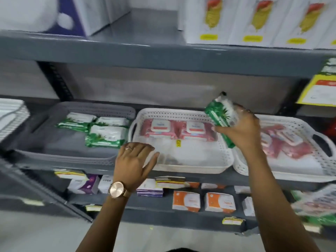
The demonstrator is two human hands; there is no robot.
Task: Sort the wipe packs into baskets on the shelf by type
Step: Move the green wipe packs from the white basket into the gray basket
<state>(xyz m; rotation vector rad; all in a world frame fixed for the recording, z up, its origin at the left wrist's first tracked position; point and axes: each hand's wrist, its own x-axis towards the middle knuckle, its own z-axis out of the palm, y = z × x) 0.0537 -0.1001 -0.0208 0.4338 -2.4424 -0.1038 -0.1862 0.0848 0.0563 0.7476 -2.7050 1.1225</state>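
Note:
My right hand [241, 131] grips a green wipe pack [219, 116], tilted on edge above the right rim of the middle white basket [190, 166]. That basket holds two pink wipe packs [179, 130] along its back. My left hand [135, 161], fingers spread and holding nothing, rests at the middle basket's front left corner. On the left, a grey basket [60, 153] contains three green wipe packs [106, 135]. A second white basket [309, 170] on the right holds several pink packs [283, 142].
All three baskets sit on a grey metal shelf [91, 168]. The upper shelf carries white boxes [254, 22]; the lower shelf has orange-and-white packs [186, 200] and purple packs [85, 186]. A yellow-labelled pack [321, 88] stands at the far right, stacked white trays [11, 117] at the far left.

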